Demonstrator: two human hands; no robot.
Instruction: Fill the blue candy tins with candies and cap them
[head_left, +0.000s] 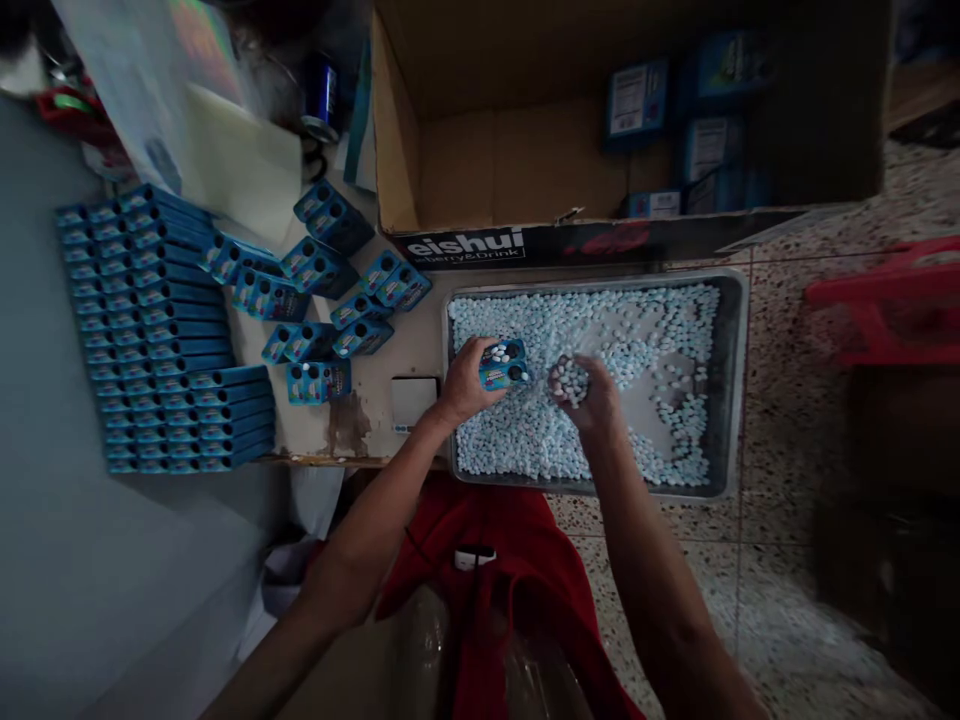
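My left hand (pixel 466 384) is closed around small blue candy boxes (pixel 501 377), held over the left part of a metal tray (pixel 739 390). A few white candies lie on the upper box, by its dark round hole. Cupped palm-up, my right hand (pixel 592 395) holds a heap of small white and pale blue candies (pixel 570 380) just right of the boxes. Below both hands, loose candies (pixel 525 440) cover much of the tray, with bare metal showing toward its right side.
Stacked blue boxes (pixel 172 340) stand at the left by the wall. Several more boxes (pixel 322 270) lie loosely on the table. Behind the tray, a large cardboard box (pixel 495 165) holds some blue packs (pixel 637 100). A small white square object (pixel 414 403) lies left of the tray. A red stool (pixel 885 300) is at right.
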